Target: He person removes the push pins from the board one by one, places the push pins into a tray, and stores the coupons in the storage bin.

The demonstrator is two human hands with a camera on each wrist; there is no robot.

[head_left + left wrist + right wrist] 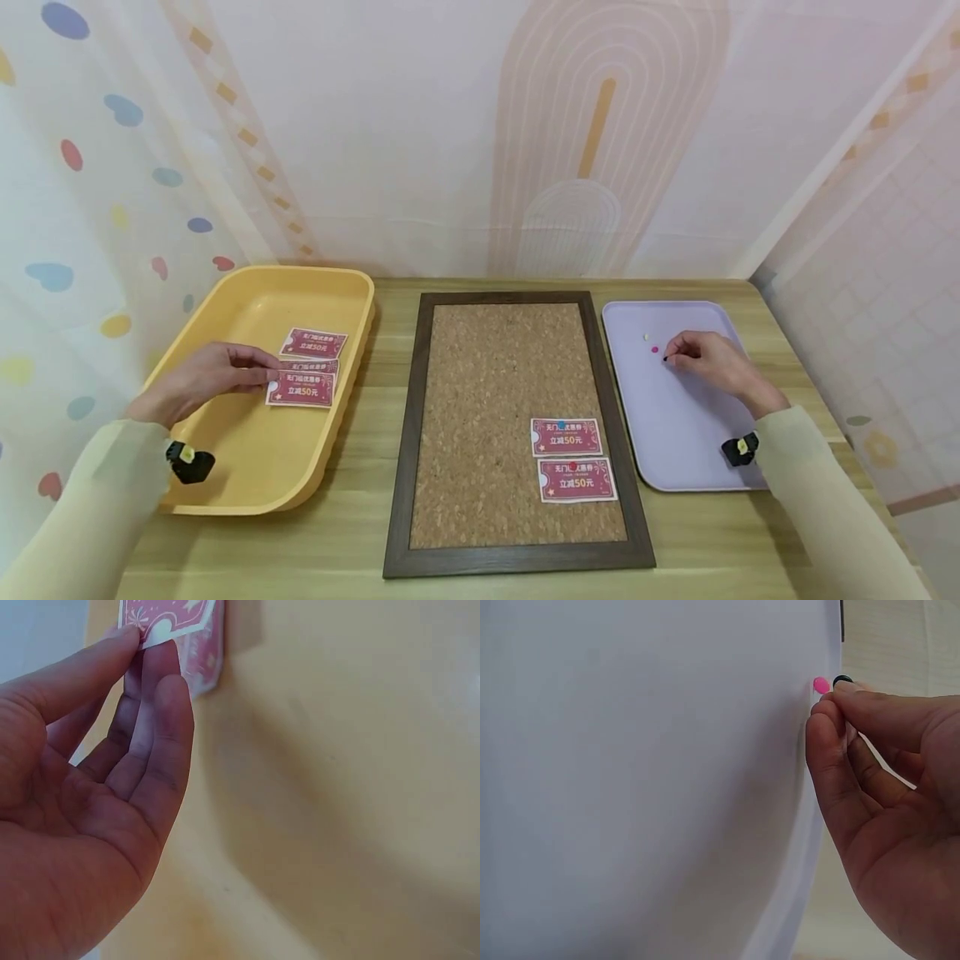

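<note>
Over the yellow tray [247,467], my left hand [213,375] pinches a red paper coupon [302,392] by its left end, between thumb and fingers. Behind it in the tray lie another coupon [313,342] and one partly covered. At the right, my right hand [708,362] pinches a small black-headed thumbtack [843,679] with thumb and fingertips, over the lilac tray [675,467]. Close to those fingertips sit a pink thumbtack [655,349] and a pale yellow one [646,337].
Between the trays lies a cork board [495,375] in a dark wooden frame. At its lower right, one coupon [577,442] bears a blue tack [561,426], and a lower coupon [588,483] bears a red tack [573,467]. A patterned curtain [390,150] hangs behind the table.
</note>
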